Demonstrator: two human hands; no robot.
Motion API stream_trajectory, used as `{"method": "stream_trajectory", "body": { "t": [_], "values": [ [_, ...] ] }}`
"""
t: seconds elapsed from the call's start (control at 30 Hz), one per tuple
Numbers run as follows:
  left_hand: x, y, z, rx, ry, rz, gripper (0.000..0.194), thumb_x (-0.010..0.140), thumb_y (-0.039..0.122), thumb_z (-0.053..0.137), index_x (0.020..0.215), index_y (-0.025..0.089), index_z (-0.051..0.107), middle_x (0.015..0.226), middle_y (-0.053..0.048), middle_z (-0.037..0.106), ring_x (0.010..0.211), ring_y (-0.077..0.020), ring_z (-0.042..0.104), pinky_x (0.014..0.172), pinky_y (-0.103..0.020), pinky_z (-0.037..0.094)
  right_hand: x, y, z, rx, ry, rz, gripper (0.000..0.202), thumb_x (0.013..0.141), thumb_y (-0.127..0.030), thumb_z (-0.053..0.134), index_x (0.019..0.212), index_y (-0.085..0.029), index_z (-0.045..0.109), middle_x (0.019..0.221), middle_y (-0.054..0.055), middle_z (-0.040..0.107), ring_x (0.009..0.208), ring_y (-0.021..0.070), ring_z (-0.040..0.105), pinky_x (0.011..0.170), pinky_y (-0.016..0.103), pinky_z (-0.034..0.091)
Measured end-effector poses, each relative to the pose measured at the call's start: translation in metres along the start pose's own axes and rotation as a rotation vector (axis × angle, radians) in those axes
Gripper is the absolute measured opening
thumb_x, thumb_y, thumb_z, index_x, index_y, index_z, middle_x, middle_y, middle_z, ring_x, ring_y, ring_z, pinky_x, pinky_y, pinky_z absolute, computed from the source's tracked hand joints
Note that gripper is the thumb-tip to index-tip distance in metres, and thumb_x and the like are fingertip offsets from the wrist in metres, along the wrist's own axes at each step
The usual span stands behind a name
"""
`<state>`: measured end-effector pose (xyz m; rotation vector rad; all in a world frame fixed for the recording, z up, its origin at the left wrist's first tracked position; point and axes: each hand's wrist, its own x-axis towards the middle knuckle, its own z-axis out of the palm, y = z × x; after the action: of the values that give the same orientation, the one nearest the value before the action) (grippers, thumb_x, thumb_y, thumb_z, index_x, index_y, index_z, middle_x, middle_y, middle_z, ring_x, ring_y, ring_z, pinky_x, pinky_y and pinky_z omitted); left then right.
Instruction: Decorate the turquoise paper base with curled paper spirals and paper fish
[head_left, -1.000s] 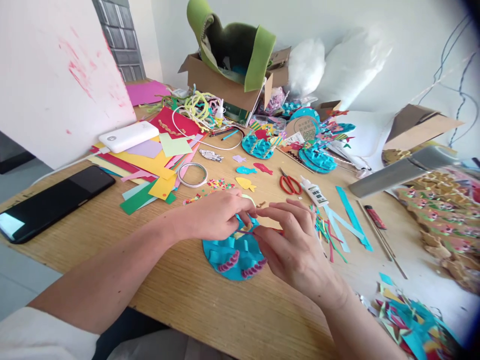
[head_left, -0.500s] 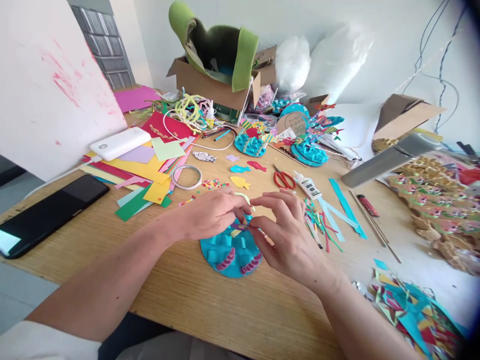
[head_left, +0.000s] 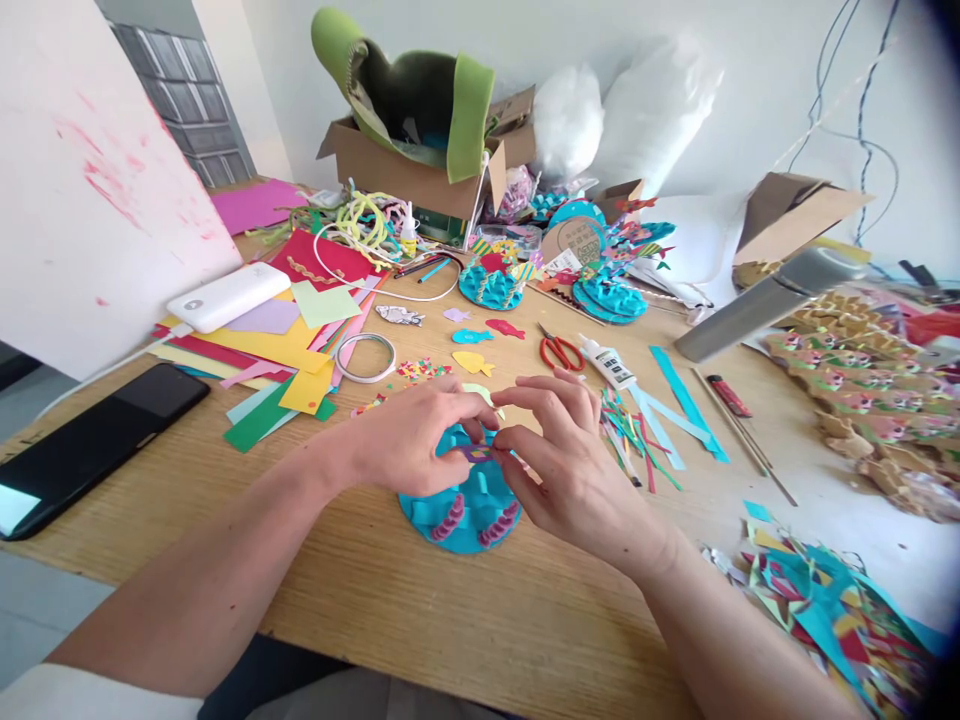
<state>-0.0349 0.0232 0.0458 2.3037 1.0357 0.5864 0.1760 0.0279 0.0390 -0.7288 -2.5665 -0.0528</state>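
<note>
Strip (head_left: 478,453) of thin purple material, pinched between the closed fingertips of the left hand (head_left: 412,435) and the right hand (head_left: 562,455), above a blue disc (head_left: 457,530). The disc, round and partly hidden by the hands, carries raised folds and two ridged, fuzzy-looking purple pieces (head_left: 448,518) near its front edge. Beyond lie flat fish cutouts (head_left: 469,362), scissors (head_left: 555,342) with looped red handles and a white glue bottle (head_left: 609,364), all on a wood-grained table (head_left: 360,600).
</note>
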Motion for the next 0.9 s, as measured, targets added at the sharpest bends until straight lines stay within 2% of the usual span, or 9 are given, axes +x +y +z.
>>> {"method": "stream_trajectory", "body": {
  "t": [0.23, 0.6, 0.9],
  "values": [
    [0.001, -0.003, 0.008, 0.057, 0.058, -0.01, 0.029, 0.079, 0.023, 0.066, 0.108, 0.019, 0.063, 0.102, -0.005, 0.065, 0.101, -0.0205, 0.059, 0.09, -0.034, 0.046, -0.001, 0.0, 0.0, -0.003, 0.016, 0.006, 0.011, 0.086, -0.014, 0.055, 0.089, -0.02, 0.064, 0.119, 0.01, 0.059, 0.12, 0.0296, 0.045, 0.104, 0.059, 0.031],
    [0.002, -0.003, 0.019, 0.053, 0.148, -0.031, 0.025, 0.082, 0.019, 0.064, 0.107, 0.02, 0.062, 0.094, -0.004, 0.064, 0.095, -0.0181, 0.061, 0.087, -0.032, 0.048, 0.0, -0.002, -0.001, -0.015, 0.027, 0.008, 0.01, 0.087, -0.015, 0.054, 0.088, -0.019, 0.064, 0.117, 0.01, 0.06, 0.118, 0.0292, 0.046, 0.106, 0.059, 0.029],
    [0.003, -0.003, 0.022, 0.099, 0.182, -0.014, 0.025, 0.081, 0.015, 0.063, 0.106, 0.02, 0.061, 0.097, -0.004, 0.063, 0.097, -0.0181, 0.061, 0.087, -0.031, 0.049, 0.0, -0.002, -0.002, -0.014, 0.025, 0.017, 0.011, 0.088, -0.017, 0.053, 0.087, -0.019, 0.063, 0.118, 0.01, 0.06, 0.12, 0.0292, 0.044, 0.106, 0.059, 0.029]
  ]
}}
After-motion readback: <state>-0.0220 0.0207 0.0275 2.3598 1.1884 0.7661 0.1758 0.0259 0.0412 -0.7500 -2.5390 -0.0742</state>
